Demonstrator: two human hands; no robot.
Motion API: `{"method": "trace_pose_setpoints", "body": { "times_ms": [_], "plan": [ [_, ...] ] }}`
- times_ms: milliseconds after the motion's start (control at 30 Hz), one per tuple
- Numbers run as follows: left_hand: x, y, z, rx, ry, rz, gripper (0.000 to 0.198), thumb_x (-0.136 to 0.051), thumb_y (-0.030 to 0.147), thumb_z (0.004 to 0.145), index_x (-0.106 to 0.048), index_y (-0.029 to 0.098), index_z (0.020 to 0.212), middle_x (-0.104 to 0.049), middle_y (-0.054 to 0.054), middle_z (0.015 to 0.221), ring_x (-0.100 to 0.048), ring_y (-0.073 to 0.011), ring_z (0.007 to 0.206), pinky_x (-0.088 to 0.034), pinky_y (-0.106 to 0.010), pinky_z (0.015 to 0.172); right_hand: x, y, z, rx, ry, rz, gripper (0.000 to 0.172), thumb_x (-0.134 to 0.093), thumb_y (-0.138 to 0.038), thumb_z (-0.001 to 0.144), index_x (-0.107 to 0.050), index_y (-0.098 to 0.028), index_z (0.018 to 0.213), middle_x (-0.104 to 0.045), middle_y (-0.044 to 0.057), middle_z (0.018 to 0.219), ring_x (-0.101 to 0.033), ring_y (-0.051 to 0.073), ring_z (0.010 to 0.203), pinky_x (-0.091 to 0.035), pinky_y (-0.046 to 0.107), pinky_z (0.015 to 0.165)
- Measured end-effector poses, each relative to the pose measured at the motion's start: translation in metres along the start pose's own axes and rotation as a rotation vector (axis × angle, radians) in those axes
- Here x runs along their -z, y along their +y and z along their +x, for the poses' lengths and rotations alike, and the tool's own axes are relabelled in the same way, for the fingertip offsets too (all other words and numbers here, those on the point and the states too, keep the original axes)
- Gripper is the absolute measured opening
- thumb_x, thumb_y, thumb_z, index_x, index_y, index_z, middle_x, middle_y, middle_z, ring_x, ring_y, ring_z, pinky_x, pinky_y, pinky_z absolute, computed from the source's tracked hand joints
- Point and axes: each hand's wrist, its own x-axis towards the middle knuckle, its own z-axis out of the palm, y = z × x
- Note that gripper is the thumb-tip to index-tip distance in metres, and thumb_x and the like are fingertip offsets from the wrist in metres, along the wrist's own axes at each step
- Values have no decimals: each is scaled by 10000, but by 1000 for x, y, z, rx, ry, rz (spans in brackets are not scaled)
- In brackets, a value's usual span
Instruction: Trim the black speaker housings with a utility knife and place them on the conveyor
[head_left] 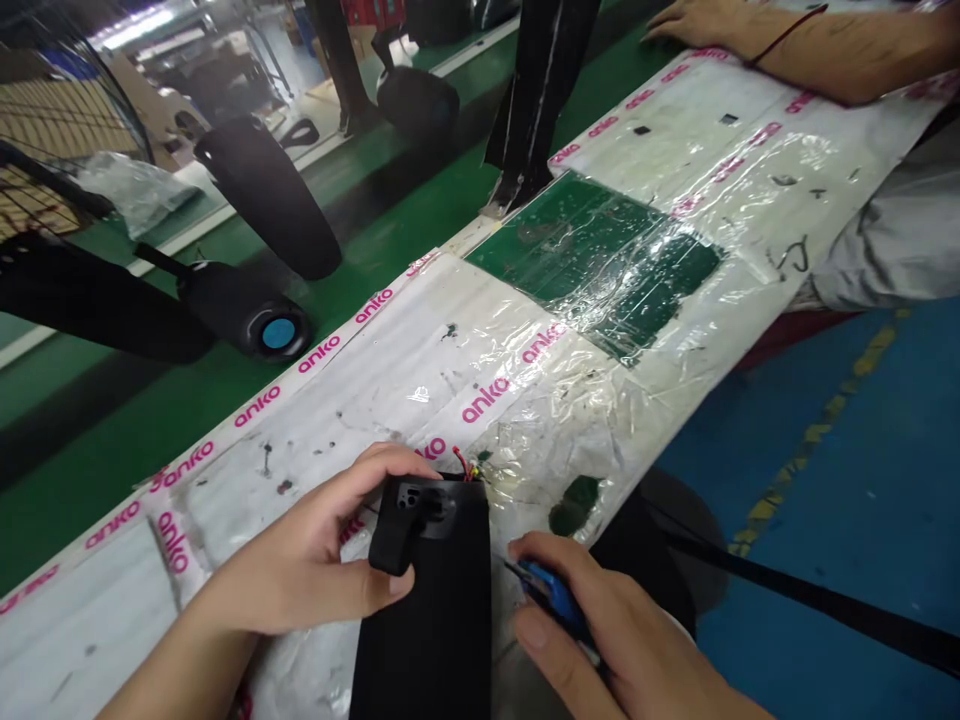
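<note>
A black panel-like casing (pixel 431 620) lies in front of me, with a flap or strap (pixel 390 540) and a recessed socket near its far end. Thin red and yellow wires (pixel 466 466) stick out at that end. My left hand (pixel 315 560) grips the casing's left side, its thumb pressed against the flap and its fingers behind the far edge. To the right of the casing, my right hand (pixel 600 630) is wrapped around a blue and black hand tool (pixel 551 590). The tool points toward the casing; its tip is too blurred to name its kind.
The bench (pixel 405 340) is covered in white "anko" sheeting under clear plastic, with a green patch (pixel 592 260). Beyond it, a green conveyor belt (pixel 397 220) carries black cylindrical speakers (pixel 255 310) and curved black parts (pixel 270 195). A co-worker's arm (pixel 832 50) rests at the upper right.
</note>
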Motion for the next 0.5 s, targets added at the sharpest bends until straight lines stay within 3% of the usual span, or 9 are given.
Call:
{"method": "trace_pose_setpoints", "body": {
  "times_ms": [100,200,333,500],
  "plan": [
    [-9,4,3,2,22,8,559,-651,135,885,-534,348,1388,-574,-57,1389,-556,-318,1313,-512,-370,988,7,5,8,236,58,-319,246,-324,-213,1113,-483,-220,1300,-711,36,889,-692,213,654,-503,320,493],
    [-18,7,9,-26,41,32,528,-607,106,865,-538,325,1340,-589,-48,1323,-582,-290,1256,-502,-360,980,15,12,17,404,46,-545,317,-375,-100,1015,-514,-154,1295,-654,23,787,-617,217,551,-446,349,468],
    [-23,7,11,-55,41,32,542,-589,88,836,-526,320,1322,-584,-36,1288,-592,-269,1212,-495,-359,985,24,15,27,474,19,-653,371,-436,-41,913,-538,-147,1254,-638,16,750,-582,211,528,-398,349,488],
    [-22,3,9,-56,40,59,649,-580,22,756,-519,344,1316,-565,-26,1318,-559,-286,1261,-480,-368,995,28,15,30,486,-26,-639,388,-421,-36,905,-533,-132,1264,-650,23,767,-597,206,537,-413,341,480]
  ]
}}
